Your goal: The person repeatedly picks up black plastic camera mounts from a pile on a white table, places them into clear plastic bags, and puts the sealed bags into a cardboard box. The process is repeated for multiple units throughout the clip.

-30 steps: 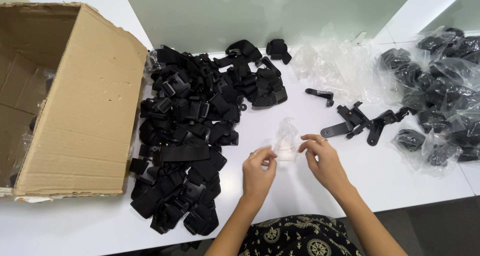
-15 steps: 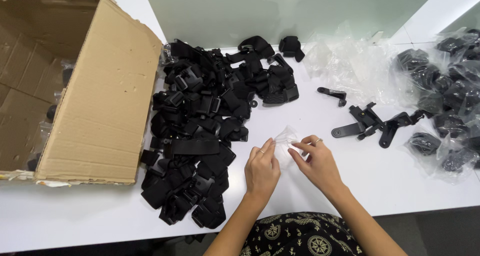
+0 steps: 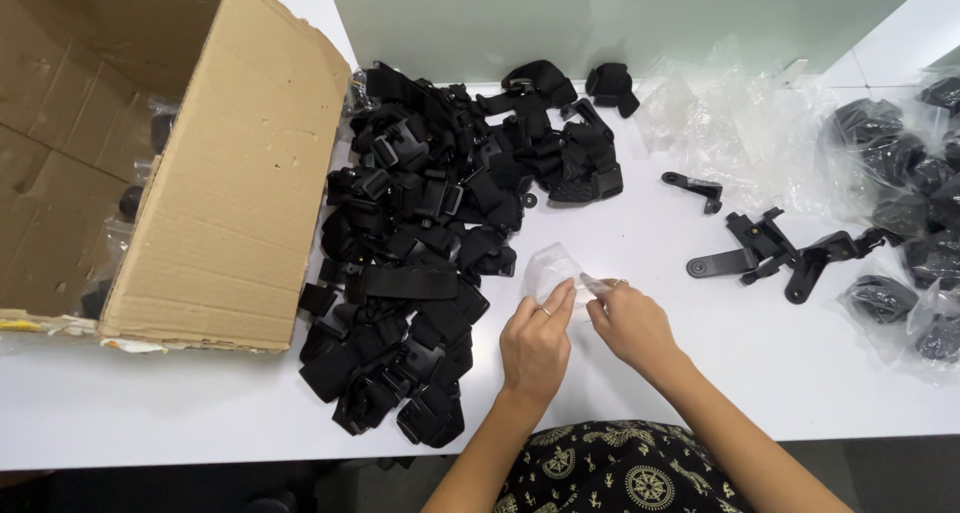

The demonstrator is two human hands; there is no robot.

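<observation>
Your left hand (image 3: pixel 535 345) and right hand (image 3: pixel 630 323) pinch a small clear plastic bag (image 3: pixel 556 269) at lower centre — black strap pile (image 3: pixel 440 223) just left, bare white table (image 3: pixel 700 353) right.

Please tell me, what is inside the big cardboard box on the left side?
Inside the cardboard box, a few black parts in clear plastic bags lie against its wall. The box's near wall covers the rest of the bottom, so anything more there cannot be seen.

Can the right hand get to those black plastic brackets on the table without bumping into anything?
Probably yes: the right hand sits near the black brackets, with only bare white table between them.
</observation>
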